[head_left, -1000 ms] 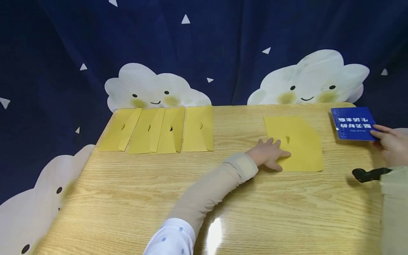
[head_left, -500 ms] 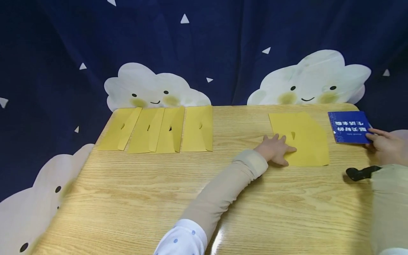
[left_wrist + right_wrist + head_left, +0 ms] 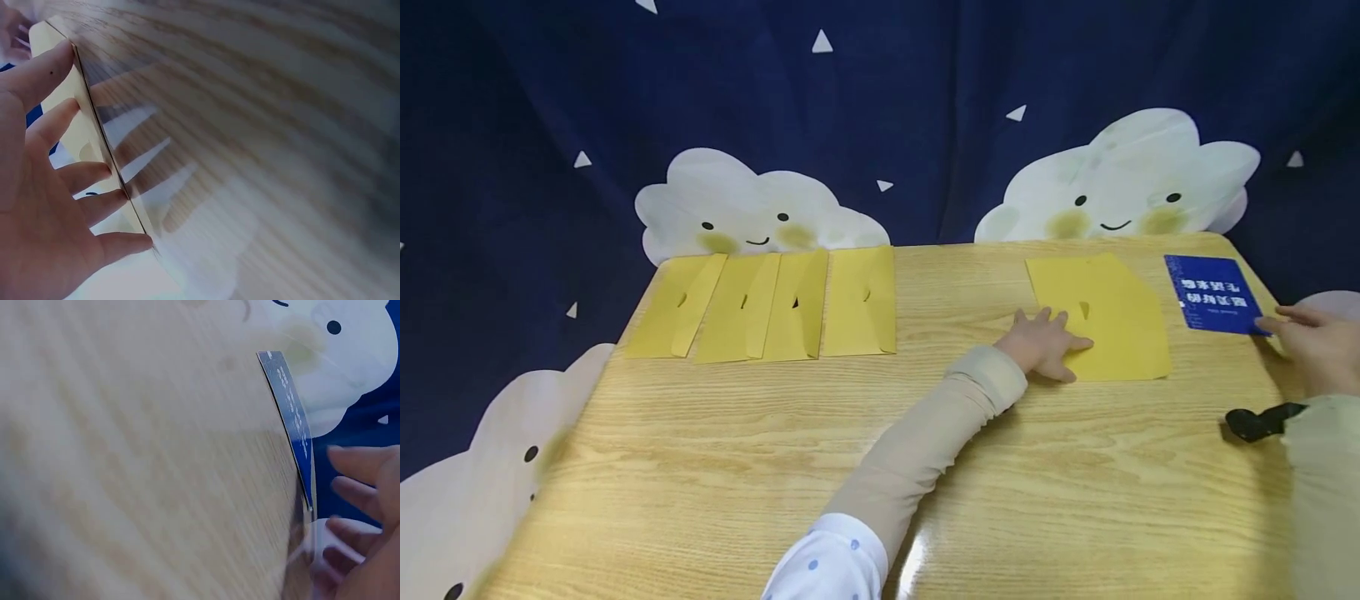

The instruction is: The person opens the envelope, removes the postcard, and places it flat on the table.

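Observation:
My left hand (image 3: 1039, 344) rests with spread fingers on the left edge of a yellow envelope (image 3: 1116, 325). The envelope lies flat with its flap unfolded and a small slot near the middle. The left wrist view shows those fingertips (image 3: 65, 50) along its edge. A blue card (image 3: 1213, 292) with white lettering lies at the table's far right corner. My right hand (image 3: 1318, 342) is just beyond the card's near right corner. In the right wrist view a gap shows between the loosely bent fingers (image 3: 356, 494) and the card (image 3: 290, 419).
Several yellow envelopes (image 3: 857, 304) lie in a row at the back left of the wooden table (image 3: 737, 467). A black object (image 3: 1262, 423) sits by the right sleeve. Behind the table hangs a dark blue curtain (image 3: 925, 108) with clouds.
The blue card was gripped in my right hand; it now lies on the table, let go. My left hand and the envelope under it first shifted right, then stayed nearly still.

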The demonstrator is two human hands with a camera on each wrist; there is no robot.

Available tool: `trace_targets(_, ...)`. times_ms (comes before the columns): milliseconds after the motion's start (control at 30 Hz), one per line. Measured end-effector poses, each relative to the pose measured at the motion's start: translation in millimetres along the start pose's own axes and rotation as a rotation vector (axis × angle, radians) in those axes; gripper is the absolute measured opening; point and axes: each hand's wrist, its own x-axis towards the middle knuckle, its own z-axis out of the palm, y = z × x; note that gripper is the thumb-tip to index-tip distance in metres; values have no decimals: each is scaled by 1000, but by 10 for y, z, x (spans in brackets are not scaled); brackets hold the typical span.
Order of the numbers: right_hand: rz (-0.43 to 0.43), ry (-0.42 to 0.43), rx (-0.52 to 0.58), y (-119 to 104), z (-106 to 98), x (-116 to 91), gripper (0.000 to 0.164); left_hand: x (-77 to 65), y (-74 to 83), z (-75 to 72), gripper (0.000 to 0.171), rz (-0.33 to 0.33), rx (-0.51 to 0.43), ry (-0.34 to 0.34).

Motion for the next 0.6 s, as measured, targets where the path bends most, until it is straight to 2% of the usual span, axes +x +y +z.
trace_targets(67, -58, -34, -89, 15, -52, -97, 80, -6, -13, -1, 65, -1, -16, 15)
trace_targets(167, -152, -70, -306, 32, -66, -206, 92, -45, -51, 13, 62, 14, -34, 61)
trace_targets(267, -196, -36, -522, 8, -35, -273, 91, -113, -73, 16, 55, 56, -16, 98)
trace_targets(400, -181, -24, -599, -40, 13, -314, 87, -205, -62, 15, 47, 102, 47, 89)
trace_targets(600, -183, -13, -626, -85, 13, -329, 83, -207, -17, 35, 43, 99, 37, 85)
